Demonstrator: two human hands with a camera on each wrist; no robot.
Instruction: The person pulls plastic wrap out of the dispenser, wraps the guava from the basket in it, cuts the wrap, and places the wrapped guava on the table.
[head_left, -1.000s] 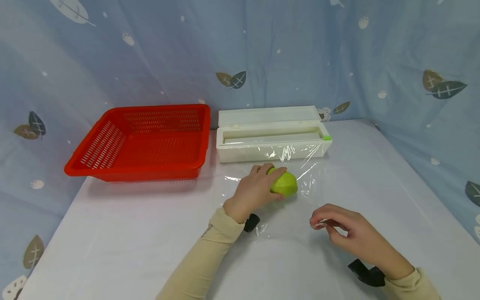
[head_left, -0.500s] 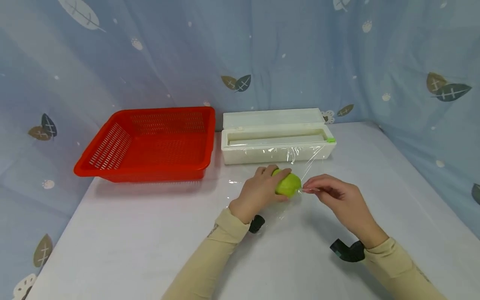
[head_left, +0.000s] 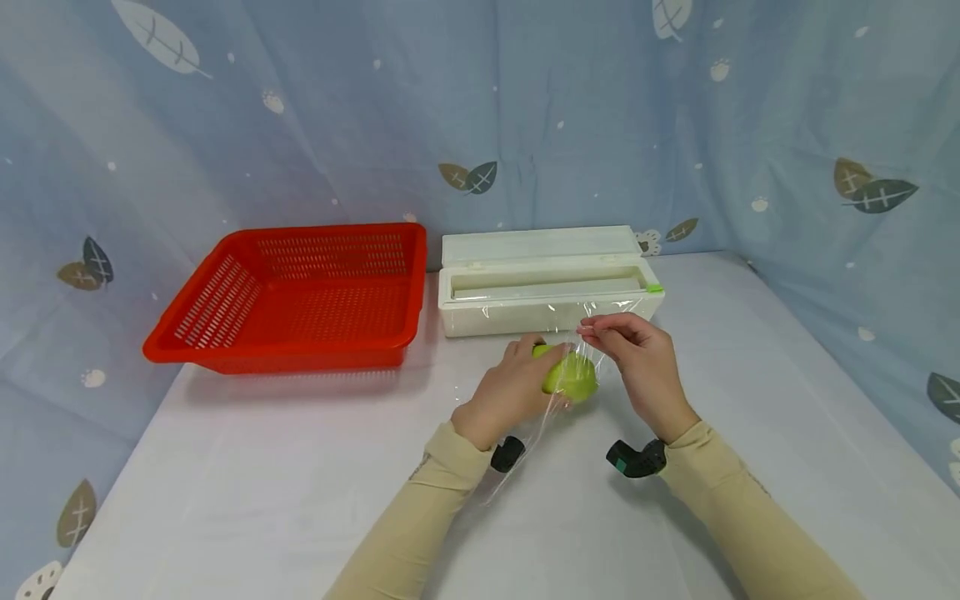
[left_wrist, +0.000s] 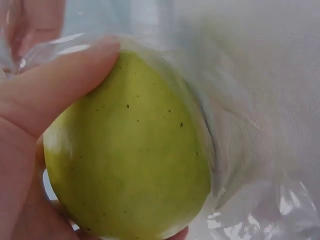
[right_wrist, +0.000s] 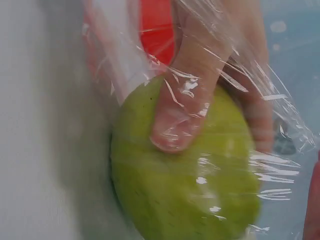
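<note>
My left hand [head_left: 505,390] grips a smooth yellow-green fruit [head_left: 573,379] with small dark specks, its fingers curled round the fruit's left side. A sheet of clear cling film [head_left: 542,425] is drawn over the front of the fruit. In the right wrist view the film [right_wrist: 220,45] lies across the left thumb [right_wrist: 177,120] and shows creases. Just right of and above the fruit, my right hand [head_left: 641,362] pinches the film's edge between thumb and fingers. Part of the fruit [left_wrist: 130,150] is hidden by the left hand.
Behind the hands stands a white cling film box [head_left: 547,318], lid up, a pale roll inside and a green tab [head_left: 655,289] at its right end. To its left is a red plastic basket [head_left: 311,354]. A blue curtain [head_left: 562,108] backs the white table [head_left: 315,483].
My right hand has moved left and up, bringing the film's edge over the fruit. My left hand has kept its grip on the fruit in nearly the same place.
</note>
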